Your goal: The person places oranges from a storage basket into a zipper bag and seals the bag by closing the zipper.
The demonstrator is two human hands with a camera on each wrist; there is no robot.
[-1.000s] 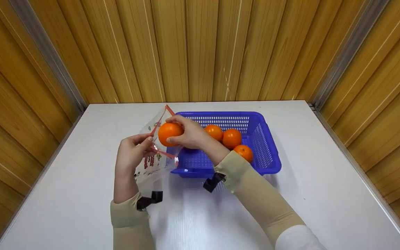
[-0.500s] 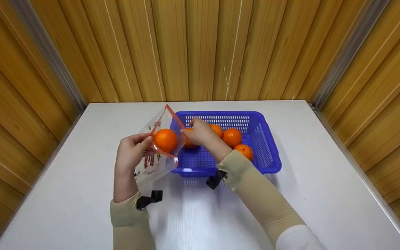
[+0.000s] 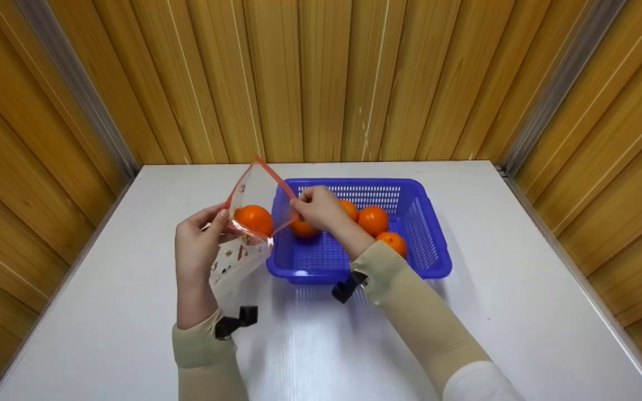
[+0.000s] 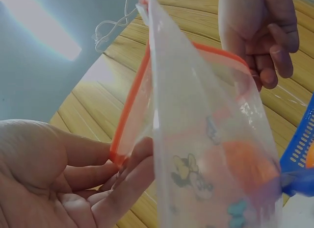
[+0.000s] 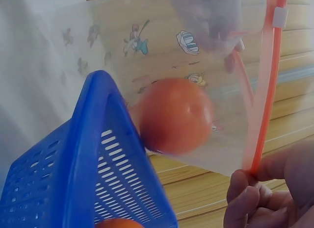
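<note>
Leftward since the earlier frame go one orange (image 3: 254, 219) and the clear bag (image 3: 241, 256) around it; the left hand (image 3: 200, 239) and right hand (image 3: 321, 209) pinch its red rim (image 3: 275, 175). Beside it, a blue basket (image 3: 354, 182) holds four more oranges (image 3: 373, 221).

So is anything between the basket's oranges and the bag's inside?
Yes: the basket's left rim and the bag film; in the head view, the right hand, pinching the bag's edge, partly covers the nearest orange.

Bag (image 3: 242, 260) left of basket (image 3: 321, 273)
</note>
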